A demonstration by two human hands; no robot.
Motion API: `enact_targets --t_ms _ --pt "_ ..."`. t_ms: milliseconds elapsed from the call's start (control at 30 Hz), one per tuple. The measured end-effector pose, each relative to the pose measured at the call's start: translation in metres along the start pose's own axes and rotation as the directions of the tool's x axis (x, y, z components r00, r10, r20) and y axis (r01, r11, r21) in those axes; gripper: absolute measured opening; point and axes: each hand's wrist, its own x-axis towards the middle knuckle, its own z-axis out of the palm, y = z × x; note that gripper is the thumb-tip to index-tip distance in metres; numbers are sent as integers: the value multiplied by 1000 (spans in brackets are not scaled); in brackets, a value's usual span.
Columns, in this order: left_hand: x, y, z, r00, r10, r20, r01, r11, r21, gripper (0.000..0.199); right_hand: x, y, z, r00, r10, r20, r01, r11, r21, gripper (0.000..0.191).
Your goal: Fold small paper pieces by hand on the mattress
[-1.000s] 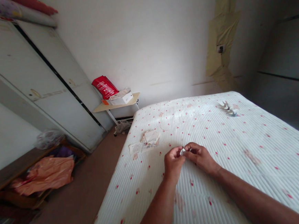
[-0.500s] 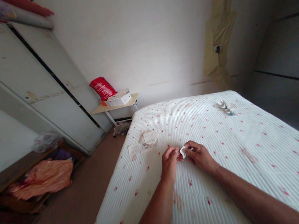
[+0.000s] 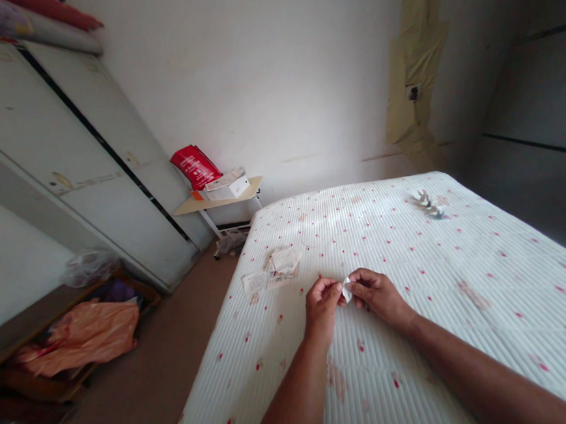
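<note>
Between the fingertips of both hands is a small piece of white paper [image 3: 346, 290], creased and partly covered by the fingers. My left hand [image 3: 323, 303] pinches its left side, and my right hand [image 3: 375, 295] pinches its right side. Both hands are close together just above the bed, which has a white ribbed cover [image 3: 369, 375] with red spots. A loose pile of printed paper pieces [image 3: 283, 261] lies on the cover, beyond my left hand and to its left. Farther off to the right sit several small folded paper pieces [image 3: 428, 204] in a row.
A small table [image 3: 189, 206] past the bed's far left corner bears a red bag [image 3: 196, 166] and a white box [image 3: 229, 189]. Along the left are a grey cabinet [image 3: 87, 155] and a low wooden stand with an orange plastic bag [image 3: 84, 338]. A socket [image 3: 413, 92] is on the wall.
The white paper between my fingertips has turned a little and shows a narrower, more creased shape. Both hands stay in nearly the same place.
</note>
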Motion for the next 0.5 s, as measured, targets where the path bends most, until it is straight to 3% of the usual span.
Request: enact_targets --t_ms 500 --pt "-3 3 4 999 34 -22 -34 999 -24 24 -2 -7 2 999 -10 30 9 999 41 28"
